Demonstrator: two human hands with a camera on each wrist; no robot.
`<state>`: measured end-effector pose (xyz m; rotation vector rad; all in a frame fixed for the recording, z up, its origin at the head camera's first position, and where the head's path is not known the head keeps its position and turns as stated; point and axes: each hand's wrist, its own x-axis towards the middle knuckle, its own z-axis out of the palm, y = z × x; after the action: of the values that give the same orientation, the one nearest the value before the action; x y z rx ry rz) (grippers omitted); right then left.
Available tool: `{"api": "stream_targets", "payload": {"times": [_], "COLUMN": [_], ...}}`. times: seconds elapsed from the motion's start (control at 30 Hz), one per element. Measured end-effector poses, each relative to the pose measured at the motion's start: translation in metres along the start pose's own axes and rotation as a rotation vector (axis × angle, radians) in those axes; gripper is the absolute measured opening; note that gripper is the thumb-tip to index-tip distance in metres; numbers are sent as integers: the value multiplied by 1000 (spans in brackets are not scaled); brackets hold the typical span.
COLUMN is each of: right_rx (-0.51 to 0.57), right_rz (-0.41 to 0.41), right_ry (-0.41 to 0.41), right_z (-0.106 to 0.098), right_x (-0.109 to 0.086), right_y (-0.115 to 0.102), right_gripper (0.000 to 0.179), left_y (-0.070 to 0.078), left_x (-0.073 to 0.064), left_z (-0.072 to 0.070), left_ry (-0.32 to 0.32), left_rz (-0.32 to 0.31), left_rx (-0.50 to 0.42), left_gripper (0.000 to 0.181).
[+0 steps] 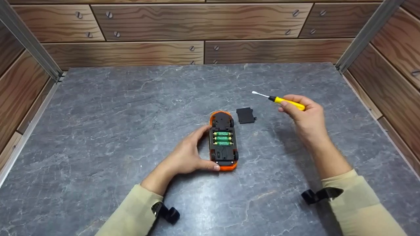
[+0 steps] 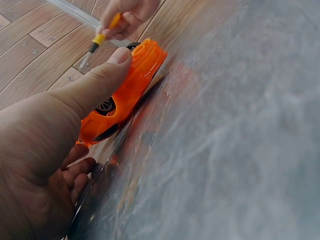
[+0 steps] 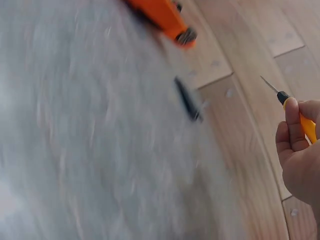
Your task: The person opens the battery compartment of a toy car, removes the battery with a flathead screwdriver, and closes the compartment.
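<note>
An orange toy car [image 1: 225, 152] lies upside down on the table, its black underside facing up. Three green batteries [image 1: 222, 138] sit side by side in its uncovered compartment. My left hand [image 1: 185, 155] holds the car from the left, thumb at the near end and fingers by the far end; the left wrist view shows the thumb along the orange body [image 2: 145, 67]. Up and to the right, my right hand [image 1: 310, 119] grips a yellow-handled screwdriver [image 1: 284, 102] above the table, its metal tip pointing left. The black battery cover [image 1: 245, 115] lies just right of the car.
The grey marbled table [image 1: 131, 108] spreads around the car. Wood-patterned panels [image 1: 203, 23] stand along the back and both sides, with metal posts [image 1: 364, 36] at the rear corners. Black camera mounts [image 1: 167, 213] are strapped over both sleeves.
</note>
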<state>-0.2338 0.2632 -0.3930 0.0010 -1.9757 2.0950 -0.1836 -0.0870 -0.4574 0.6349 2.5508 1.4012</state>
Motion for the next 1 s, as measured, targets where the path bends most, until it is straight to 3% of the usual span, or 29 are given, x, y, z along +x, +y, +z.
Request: {"api": "stream_targets", "payload": {"times": [0.3,0.4,0.73,1.0], "right_rx": [339,400,307,243], "right_rz": [26,19,-39,-110], "right_ry": [-53,-79,-94,-230], "right_z": [18,20,32,35], "right_x": [-16,-18,-21,-19], "right_y": [-9,-8,-3,2], "right_gripper": [19,19,11,11], "left_y": [1,1,0,1], "left_x": [0,0,-1,-1], "left_z": [0,0,-1,-1], "left_ry": [-2,-4,-4,-3], "left_rz": [-9,-13,-32,-15], "left_rx": [9,4,3,3], "left_gripper": [132,131,131,131]}}
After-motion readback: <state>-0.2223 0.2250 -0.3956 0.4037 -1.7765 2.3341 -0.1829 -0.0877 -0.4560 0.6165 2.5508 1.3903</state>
